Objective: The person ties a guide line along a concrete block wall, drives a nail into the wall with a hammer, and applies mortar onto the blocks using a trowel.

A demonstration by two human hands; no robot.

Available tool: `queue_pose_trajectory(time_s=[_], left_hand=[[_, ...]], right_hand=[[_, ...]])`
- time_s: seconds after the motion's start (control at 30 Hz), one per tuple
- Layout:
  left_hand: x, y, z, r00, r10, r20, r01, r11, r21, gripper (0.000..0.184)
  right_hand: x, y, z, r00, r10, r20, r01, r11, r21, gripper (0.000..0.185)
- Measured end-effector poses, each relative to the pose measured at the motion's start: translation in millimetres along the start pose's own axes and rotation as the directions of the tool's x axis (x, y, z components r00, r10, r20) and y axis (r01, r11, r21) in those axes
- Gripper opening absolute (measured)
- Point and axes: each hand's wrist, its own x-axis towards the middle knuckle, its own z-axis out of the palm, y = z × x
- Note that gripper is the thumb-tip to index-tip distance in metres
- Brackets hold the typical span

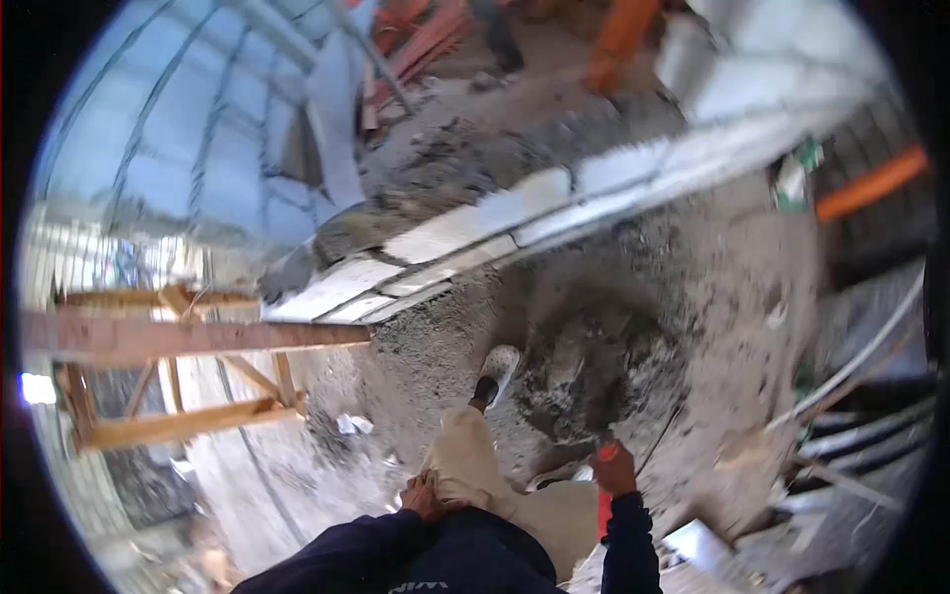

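Observation:
My right hand (614,469) is closed around a red handle (605,511), low at the right of my body. Just beyond it, a heap of wet grey mortar (594,366) lies on the ground; whatever the handle belongs to is hard to make out. My left hand (426,497) rests against my light trousers (465,450) at the thigh, its fingers bent, and nothing can be seen in it. One shoe (501,366) stands at the left edge of the mortar.
A low white block wall (475,226) with mortar on top crosses ahead. Wooden trestle framing (198,337) stands left. A taller block wall (188,109) rises behind it. Boards and pipes (861,436) lie right. Part of a person's leg (500,38) shows beyond the wall.

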Motion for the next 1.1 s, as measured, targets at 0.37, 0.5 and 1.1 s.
queue_pose_trajectory(time_s=[0.37,0.5,1.1], left_hand=[[14,-37,-49,0.993,-0.07,0.099,0.104,0.909,-0.403,0.109],[23,-50,-61,0.99,-0.086,0.116,0.136,0.825,-0.548,0.107],[47,-61,-87,0.99,-0.057,0.128,0.115,0.856,-0.504,0.099]], right_hand=[[110,-340,61,0.685,-0.413,0.601,0.627,0.753,-0.198,0.025],[155,-460,108,0.574,-0.519,0.633,0.771,0.602,-0.207,0.027],[137,-489,187,0.565,-0.575,0.592,0.823,0.443,-0.356,0.041]])
